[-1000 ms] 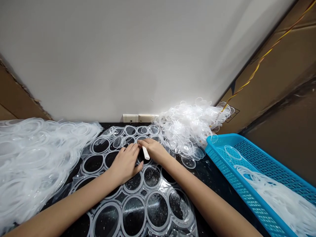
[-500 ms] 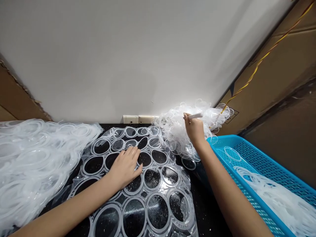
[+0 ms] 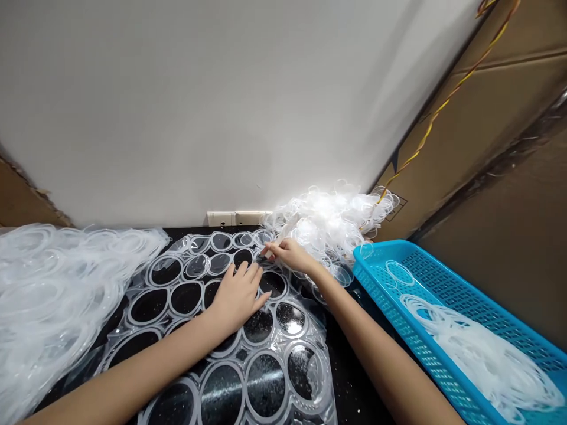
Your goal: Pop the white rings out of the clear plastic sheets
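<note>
My left hand (image 3: 237,298) lies flat on a clear plastic sheet (image 3: 274,307) punched with rows of round holes, over the black worktop, its fingers spread. My right hand (image 3: 290,255) reaches to the sheet's far part, pinching a small white tool (image 3: 269,252) that its fingers mostly hide. The tool's tip is at a ring in the sheet, just beyond my left fingertips. A loose clear round disc (image 3: 197,266) sits on the sheet to the left of my left hand.
A heap of clear rings and discs (image 3: 328,218) rises behind my right hand, and a larger heap (image 3: 53,295) lies on the left. A blue mesh basket (image 3: 390,295) holding clear rings stands to the right. A wall socket strip (image 3: 234,218) and cardboard with a yellow cable (image 3: 443,106) are behind.
My right hand has come back from the right heap to the far part of the sheet, still holding the white tool. My left hand stays flat on the sheet, and the view has shifted slightly.
</note>
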